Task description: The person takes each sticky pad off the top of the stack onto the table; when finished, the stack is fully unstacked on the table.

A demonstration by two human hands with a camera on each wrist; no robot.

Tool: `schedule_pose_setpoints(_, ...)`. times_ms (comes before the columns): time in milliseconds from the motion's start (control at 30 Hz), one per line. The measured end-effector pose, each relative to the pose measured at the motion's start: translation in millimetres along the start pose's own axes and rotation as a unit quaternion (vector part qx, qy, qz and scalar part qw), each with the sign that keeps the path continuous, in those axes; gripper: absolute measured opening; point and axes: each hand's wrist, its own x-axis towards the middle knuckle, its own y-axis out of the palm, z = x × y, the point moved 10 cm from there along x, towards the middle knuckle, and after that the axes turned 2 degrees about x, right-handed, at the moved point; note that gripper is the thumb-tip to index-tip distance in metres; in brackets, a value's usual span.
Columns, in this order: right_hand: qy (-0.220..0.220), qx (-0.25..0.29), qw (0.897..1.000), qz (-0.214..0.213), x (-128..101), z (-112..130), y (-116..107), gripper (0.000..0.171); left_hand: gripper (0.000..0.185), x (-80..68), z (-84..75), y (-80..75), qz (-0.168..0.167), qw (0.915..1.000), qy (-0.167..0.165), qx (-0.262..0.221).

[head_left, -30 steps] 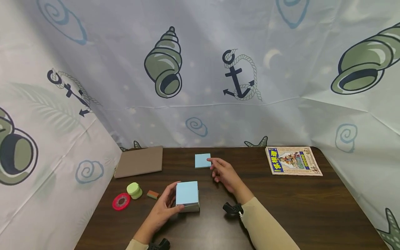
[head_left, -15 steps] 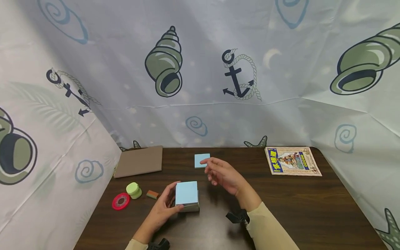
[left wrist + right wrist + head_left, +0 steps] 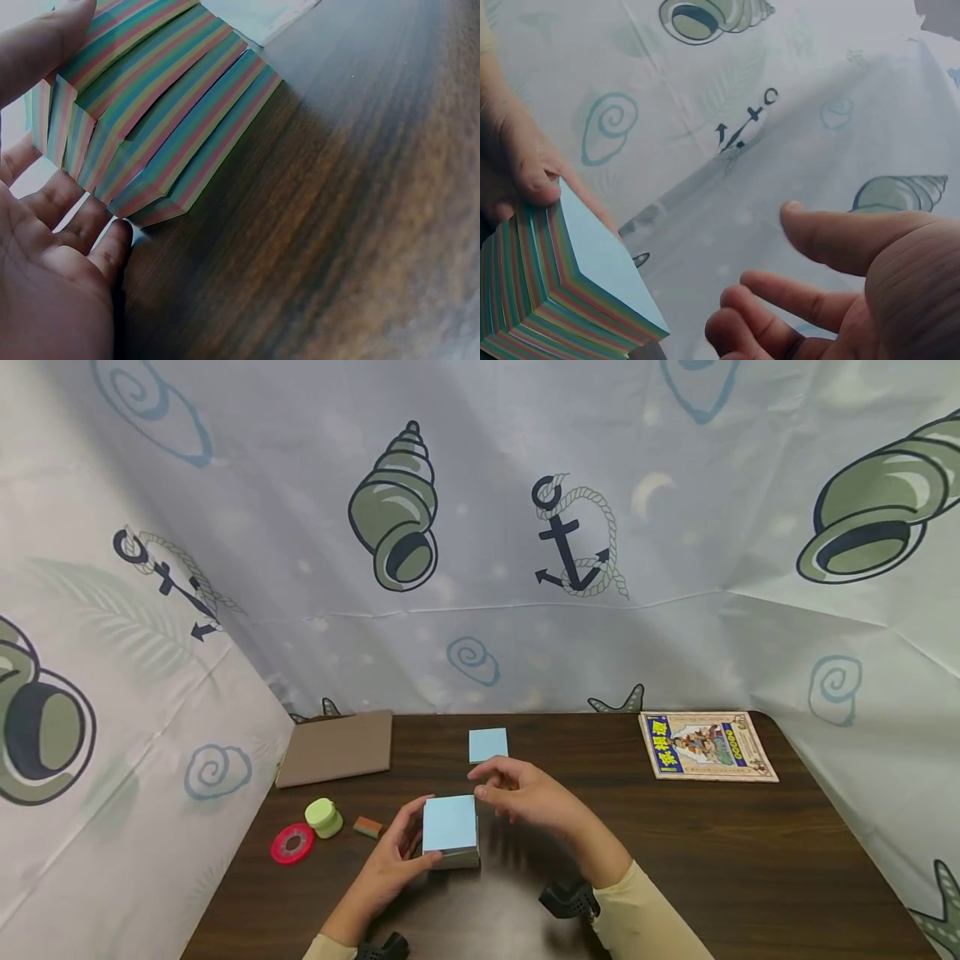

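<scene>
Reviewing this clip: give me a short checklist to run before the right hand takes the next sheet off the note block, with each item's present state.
1. Left hand grips the note block by its side: ok.
2. Block rests on the table: ok.
3. Right hand is free, holding nothing: ok.
4. Right hand touches the top sheet: not ok, it hovers by the block's far edge.
5. Loose blue sheet lies flat, apart from the block: ok.
6. Top sheet's corner is lifted: cannot tell.
</scene>
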Motion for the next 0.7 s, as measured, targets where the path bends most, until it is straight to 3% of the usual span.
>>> schedule_pose_setpoints(367,-0.011,-0.121,0.992,-0.015,0,-3,12,0.041,0.085,-1.0,-1.4,1.8,0.002,0.9999,-0.006,-0.009)
schedule_pose_setpoints(700,-0.002,-0.163,0.987,-0.001,2,-12,26,0.063,0.085,-0.6,-0.4,1.9,0.007,0.9998,-0.015,-0.011)
